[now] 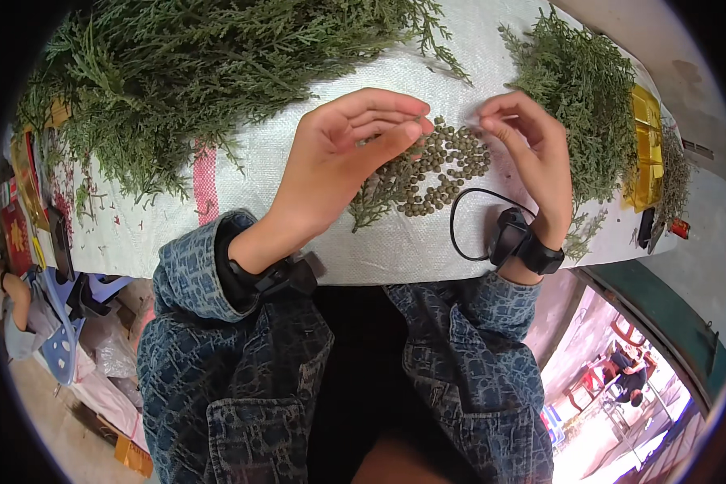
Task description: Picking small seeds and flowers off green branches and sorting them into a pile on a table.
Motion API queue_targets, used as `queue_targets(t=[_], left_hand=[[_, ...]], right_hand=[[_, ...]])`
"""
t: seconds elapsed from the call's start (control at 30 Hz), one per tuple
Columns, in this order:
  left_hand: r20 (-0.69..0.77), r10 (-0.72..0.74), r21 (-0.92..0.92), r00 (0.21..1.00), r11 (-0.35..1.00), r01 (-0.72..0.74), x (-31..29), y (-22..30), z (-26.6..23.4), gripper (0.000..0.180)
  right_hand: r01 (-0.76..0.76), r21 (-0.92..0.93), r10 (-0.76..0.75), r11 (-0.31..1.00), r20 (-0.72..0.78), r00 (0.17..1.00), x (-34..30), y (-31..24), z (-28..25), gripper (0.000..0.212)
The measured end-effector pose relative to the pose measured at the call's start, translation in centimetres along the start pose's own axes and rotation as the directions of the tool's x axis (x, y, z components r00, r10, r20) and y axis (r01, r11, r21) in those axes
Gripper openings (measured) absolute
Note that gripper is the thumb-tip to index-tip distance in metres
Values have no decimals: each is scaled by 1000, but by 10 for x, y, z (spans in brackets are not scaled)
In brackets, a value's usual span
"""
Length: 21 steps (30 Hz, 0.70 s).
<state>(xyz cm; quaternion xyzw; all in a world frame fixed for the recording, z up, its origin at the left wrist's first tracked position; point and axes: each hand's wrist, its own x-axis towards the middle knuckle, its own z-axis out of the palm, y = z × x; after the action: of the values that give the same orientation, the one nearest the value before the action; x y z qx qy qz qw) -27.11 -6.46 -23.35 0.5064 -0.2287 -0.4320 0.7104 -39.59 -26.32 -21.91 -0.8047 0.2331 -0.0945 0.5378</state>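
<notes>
A loose cluster of small round grey-green cones (452,157) lies on the white woven sheet (331,258) in front of me. My left hand (351,141) is at the cluster's left side, its fingers curled towards the thumb on an evergreen sprig (373,202) with scaly leaves. That sprig trails below the thumb, partly hidden by the hand. Over the right edge of the cones, my right hand (532,141) has thumb and fingertips brought together in a pinch. Whatever it may hold is too small to make out.
A big heap of evergreen branches (194,73) covers the far left, and another pile (577,105) lies at the right. Beyond that stands a yellow tray (645,149). A black cable (453,222) loops by my right wrist. Other people appear at lower right and far left.
</notes>
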Motion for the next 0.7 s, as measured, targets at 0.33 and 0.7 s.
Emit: queue_targets(t=[0.33,0.7], left_hand=[[-12,82,-28,997,996,-83,-3,0,-1,23],[14,189,-65,982,980,-188,-5,-2,0,34]], right_hand=[[179,415,-230,892,76,970,-7,-22,29,15],[69,440,-131,895,113,985,-11,-26,31,14]])
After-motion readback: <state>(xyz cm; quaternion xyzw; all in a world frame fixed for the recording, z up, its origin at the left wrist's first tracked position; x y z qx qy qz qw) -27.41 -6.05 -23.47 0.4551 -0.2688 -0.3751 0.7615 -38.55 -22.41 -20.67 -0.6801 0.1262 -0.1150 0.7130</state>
